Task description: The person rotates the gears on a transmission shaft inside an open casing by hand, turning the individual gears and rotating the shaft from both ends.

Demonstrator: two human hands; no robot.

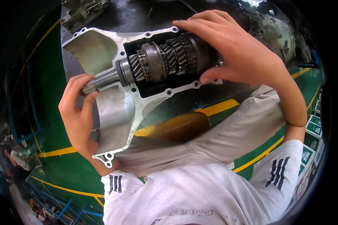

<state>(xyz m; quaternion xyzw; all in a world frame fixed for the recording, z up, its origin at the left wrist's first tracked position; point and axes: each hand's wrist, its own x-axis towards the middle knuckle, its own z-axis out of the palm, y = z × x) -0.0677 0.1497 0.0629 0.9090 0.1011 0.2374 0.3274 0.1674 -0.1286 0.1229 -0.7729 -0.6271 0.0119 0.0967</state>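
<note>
A gear shaft (pixel 153 62) with several helical gears and a bearing lies along the hollow of an open metal gearbox housing (pixel 138 108). My left hand (pixel 76 108) pinches the splined end of the shaft between thumb and fingers, at the left of the housing. Over the right end of the housing arches my right hand (pixel 238 50), thumb by the lower rim and fingertips by the upper rim, gripping across it. The far right end of the shaft is partly hidden under that hand. Bolt holes line the housing's flat rim.
More metal castings (pixel 276 35) stand at the right back, and another casting (pixel 80 13) sits at the upper left. A dark work surface (pixel 133 17) lies behind the housing. Green-and-white boxes (pixel 312 125) are stacked at the far right. Yellow lines mark the green floor (pixel 69 170).
</note>
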